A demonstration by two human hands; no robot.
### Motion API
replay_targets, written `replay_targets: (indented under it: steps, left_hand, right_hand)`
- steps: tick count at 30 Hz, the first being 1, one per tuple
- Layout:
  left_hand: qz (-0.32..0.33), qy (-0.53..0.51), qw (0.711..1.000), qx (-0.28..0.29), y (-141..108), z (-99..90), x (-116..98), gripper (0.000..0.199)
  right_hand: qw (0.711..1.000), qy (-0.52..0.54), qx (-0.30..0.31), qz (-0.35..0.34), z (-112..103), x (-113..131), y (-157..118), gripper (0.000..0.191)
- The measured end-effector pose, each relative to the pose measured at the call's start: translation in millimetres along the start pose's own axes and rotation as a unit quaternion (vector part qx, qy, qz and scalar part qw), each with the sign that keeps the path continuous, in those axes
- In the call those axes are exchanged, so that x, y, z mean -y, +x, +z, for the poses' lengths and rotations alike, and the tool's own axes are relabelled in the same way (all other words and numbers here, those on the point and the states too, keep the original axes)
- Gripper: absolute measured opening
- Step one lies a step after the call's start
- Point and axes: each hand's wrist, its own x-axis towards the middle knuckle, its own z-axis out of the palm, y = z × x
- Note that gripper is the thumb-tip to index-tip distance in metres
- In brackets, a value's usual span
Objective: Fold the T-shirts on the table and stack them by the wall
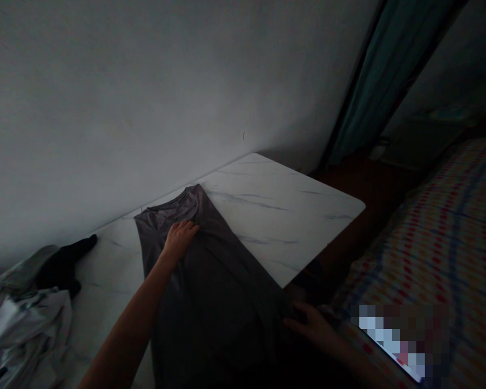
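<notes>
A long dark grey skirt-like garment (218, 281) with a slight sheen lies spread over the white marbled table (275, 210). Its narrower top edge faces the wall, and its lower part widens into deep shadow near me. My left hand (181, 235) rests palm down on the upper part, fingers stretched out over the cloth. At the right side of the garment, past the table's front edge, my right hand (308, 323) has its thumb and fingers closed about the cloth's edge. Darkness hides some of those fingers.
Crumpled clothes (28, 324), white, grey and black, are heaped on the table at left. A bed with a checked cover (437, 232) stands at right, bearing a blurred-out device (392, 343). The wall (146, 97) borders the table; a teal curtain (372, 81) hangs behind.
</notes>
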Motion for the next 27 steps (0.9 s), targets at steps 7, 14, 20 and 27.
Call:
replay_targets:
  steps: [7,14,20,27]
  left_hand:
    - [-0.084,-0.385,0.895,0.207,-114.7,-37.8,-129.7,0.031]
    - [-0.23,-0.586,0.763,0.148,-196.1,32.4,-235.3,0.065]
    - [-0.32,-0.695,0.644,-0.015,-179.8,37.0,-262.2,0.04]
    - [-0.288,-0.669,0.683,0.051,-192.3,37.2,-252.5,0.035]
  right_hand:
    - [0.998,0.025,0.057,0.019,-2.4,-0.2,-13.4,0.057]
    - [0.996,0.011,0.074,0.045,-12.0,-2.4,-23.2,0.067]
    - [0.997,0.002,0.066,0.043,-11.5,-5.8,-13.1,0.064]
    - [0.997,-0.014,0.068,0.027,-9.2,-2.1,-6.6,0.06]
